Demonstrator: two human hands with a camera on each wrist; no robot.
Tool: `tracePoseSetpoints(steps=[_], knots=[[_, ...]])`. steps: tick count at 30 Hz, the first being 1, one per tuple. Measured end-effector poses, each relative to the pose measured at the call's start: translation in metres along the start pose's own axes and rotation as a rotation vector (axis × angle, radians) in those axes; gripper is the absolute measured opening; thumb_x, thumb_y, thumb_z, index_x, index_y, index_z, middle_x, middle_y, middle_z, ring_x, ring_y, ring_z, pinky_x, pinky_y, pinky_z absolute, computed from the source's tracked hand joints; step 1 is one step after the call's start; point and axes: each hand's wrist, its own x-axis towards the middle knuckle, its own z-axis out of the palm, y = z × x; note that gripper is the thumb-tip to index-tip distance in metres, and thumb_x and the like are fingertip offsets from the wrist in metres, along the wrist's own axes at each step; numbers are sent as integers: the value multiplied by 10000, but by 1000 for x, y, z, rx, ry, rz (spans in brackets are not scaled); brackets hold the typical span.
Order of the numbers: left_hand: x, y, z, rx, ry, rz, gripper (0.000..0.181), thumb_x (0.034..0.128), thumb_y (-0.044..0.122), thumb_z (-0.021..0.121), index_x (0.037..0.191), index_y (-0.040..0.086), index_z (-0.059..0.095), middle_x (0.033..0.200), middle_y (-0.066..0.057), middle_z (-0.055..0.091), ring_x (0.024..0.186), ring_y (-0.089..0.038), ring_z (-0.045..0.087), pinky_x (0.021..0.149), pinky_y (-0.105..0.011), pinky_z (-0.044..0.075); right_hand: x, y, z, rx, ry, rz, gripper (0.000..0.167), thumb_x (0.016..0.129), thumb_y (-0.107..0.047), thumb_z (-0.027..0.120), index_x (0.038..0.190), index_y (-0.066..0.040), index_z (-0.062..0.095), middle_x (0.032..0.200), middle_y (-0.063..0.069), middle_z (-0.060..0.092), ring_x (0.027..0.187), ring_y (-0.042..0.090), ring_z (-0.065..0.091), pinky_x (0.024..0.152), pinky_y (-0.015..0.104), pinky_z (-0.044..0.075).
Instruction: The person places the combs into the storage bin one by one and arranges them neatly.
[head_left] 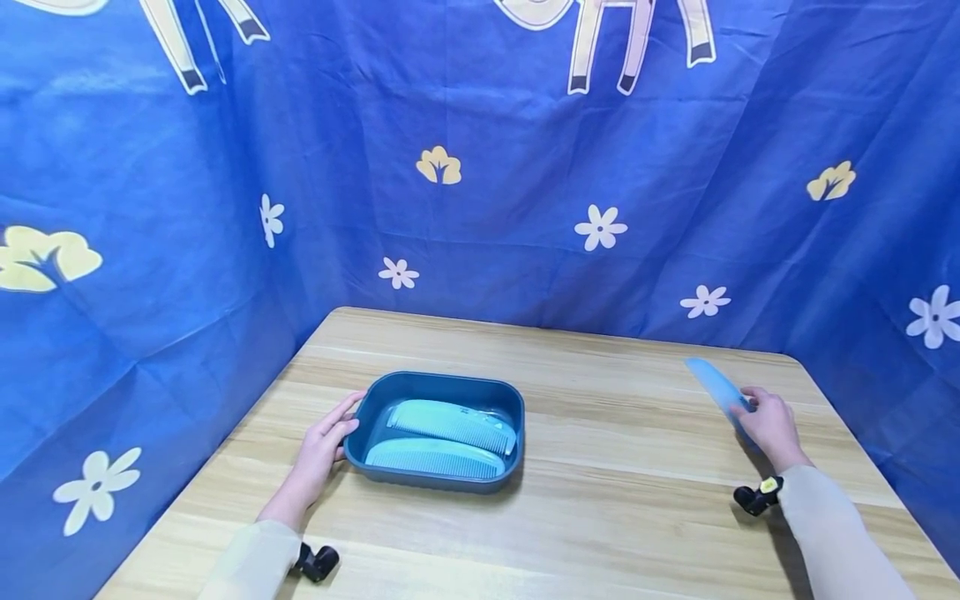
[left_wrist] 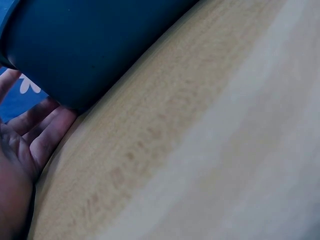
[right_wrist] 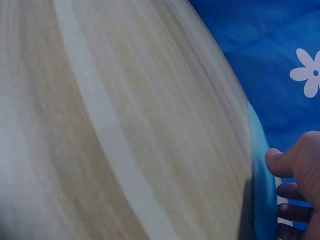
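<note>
A dark blue rectangular basin (head_left: 435, 477) with rounded corners stands left of the table's middle. Inside lie two light blue combs, one (head_left: 450, 421) behind the other (head_left: 435, 457). My left hand (head_left: 318, 454) rests against the basin's left end; in the left wrist view its fingers (left_wrist: 55, 127) touch the outer wall near the bottom edge. Far to the right, my right hand (head_left: 768, 425) pinches a blue comb (head_left: 716, 387) between thumb and fingers. The right wrist view shows this comb (right_wrist: 265, 195) standing on edge, the thumb on its near face and part of it out of frame.
The wooden table (head_left: 600, 500) has a light grain and rounded far corners. Blue curtains (head_left: 525, 208) with white flowers and animal figures hang behind it and at both sides. A small black camera sits on each wrist.
</note>
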Motion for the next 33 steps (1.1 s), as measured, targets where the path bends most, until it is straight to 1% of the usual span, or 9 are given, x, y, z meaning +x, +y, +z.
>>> tracePoseSetpoints(steps=[5,11,15,19,25,29,33], knots=[[-1,0,2,0,2,-7,467,978,237,461,1428,141,383,1321,-235,391,981,-108,558,715,-291,533,4,-1,1,-16,-41,60,540,888,-220,595,1274,122,436,1115,364,500,979,517,449,775,576,383],[0,2,2,0,5,-12,464,975,240,469,1424,151,392,1299,-233,401,964,-133,567,720,-288,531,9,1,1,-23,-51,86,562,854,-232,627,1260,112,443,1132,361,502,982,540,412,781,585,351],[0,3,2,5,3,-16,466,976,245,468,1426,155,390,1330,-232,387,1002,-123,545,728,-284,529,12,2,1,-17,-68,112,575,842,-239,638,1263,101,443,1175,372,465,994,547,381,796,589,342],[0,3,2,11,2,-17,470,974,243,467,1427,148,384,1367,-230,361,1038,-112,520,730,-284,528,15,3,1,-16,-96,137,601,842,-251,640,1277,105,425,1182,394,418,1000,548,375,806,594,350],[0,2,1,8,3,-18,471,972,245,472,1426,151,388,1375,-229,352,1037,-108,523,731,-287,528,17,1,1,-20,-117,155,648,829,-231,656,1283,146,390,1160,402,384,1018,539,357,821,597,341],[-1,2,0,4,2,-17,466,978,241,463,1428,149,385,1356,-226,370,1015,-93,536,730,-290,529,16,-4,-2,-20,-111,158,627,822,-206,664,1256,168,407,1157,402,376,1044,527,350,833,592,354],[-1,3,1,1,0,-14,467,984,232,453,1432,130,371,1353,-229,375,1001,-78,544,724,-292,531,13,-7,-5,6,-111,154,597,831,-185,656,1246,171,417,1158,402,374,1043,520,379,808,581,397]])
